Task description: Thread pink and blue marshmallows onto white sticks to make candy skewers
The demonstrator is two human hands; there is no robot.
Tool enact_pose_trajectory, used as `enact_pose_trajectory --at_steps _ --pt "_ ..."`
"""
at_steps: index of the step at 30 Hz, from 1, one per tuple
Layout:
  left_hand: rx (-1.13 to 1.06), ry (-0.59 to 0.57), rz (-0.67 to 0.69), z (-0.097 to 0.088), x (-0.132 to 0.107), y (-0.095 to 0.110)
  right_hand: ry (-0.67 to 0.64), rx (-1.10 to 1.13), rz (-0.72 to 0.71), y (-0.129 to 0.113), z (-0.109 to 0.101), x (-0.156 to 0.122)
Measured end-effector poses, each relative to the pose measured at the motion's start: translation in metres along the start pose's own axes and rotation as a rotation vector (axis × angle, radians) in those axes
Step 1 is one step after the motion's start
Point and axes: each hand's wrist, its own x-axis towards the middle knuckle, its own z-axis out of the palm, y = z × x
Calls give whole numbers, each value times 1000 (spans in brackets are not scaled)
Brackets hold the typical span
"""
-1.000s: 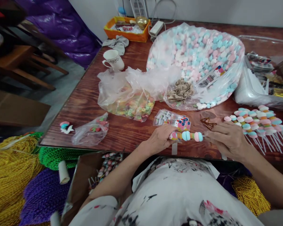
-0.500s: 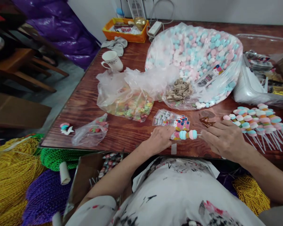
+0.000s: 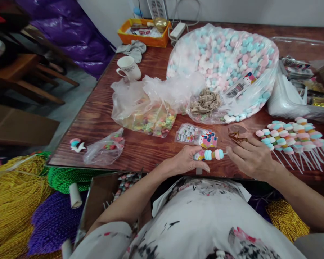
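Note:
A marshmallow skewer (image 3: 213, 154) with blue, pink and orange pieces lies level between my hands, just above the table's front edge. A printed wrapper shows at its left end. My left hand (image 3: 185, 160) holds that end loosely, its thumb stretched apart below the skewer. My right hand (image 3: 255, 158) is closed on the white stick (image 3: 225, 154) at the other end, fingertips pinched together. Behind the skewer lie flat printed sleeves (image 3: 196, 135). Thin brown-gold ties (image 3: 236, 136) sit just beyond my right fingers. To the right, several finished-looking marshmallow skewers (image 3: 294, 136) lie in a pile.
A large clear bag of marshmallows (image 3: 232, 54) fills the back, with a crumpled brown cloth (image 3: 206, 101) by it. Further left are a bag of colourful candies (image 3: 151, 122), a small bag (image 3: 105, 149) and a white mug (image 3: 129, 68). A clear plastic tub (image 3: 299, 108) stands right.
My left thumb has swung away from the skewer and now points right below it. The skewer and my right hand have shifted slightly left.

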Motion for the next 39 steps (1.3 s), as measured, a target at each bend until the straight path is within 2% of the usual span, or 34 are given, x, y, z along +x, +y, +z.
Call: enact_pose_trajectory --at_steps 3,10,18,20,25,28,32,39 --pt "59 -17 23 1 -1 1 -84 17 54 1 3 0" --pt "357 46 75 4 -6 -2 -313 67 155 -1 10 -7" --pt "462 33 60 5 -8 -5 -492 87 199 -3 5 -4" --pt "407 24 49 5 -9 -5 -443 99 202 -2 5 -5" --pt "229 56 -2 3 -9 -1 -96 279 184 -1 6 -8" --pt "183 41 -28 3 -9 2 9 279 146 0 7 -7" --pt "189 17 -27 4 -7 2 26 168 101 -1 7 -2" --pt "256 -9 -8 6 -7 -3 -67 121 91 -2 6 2"
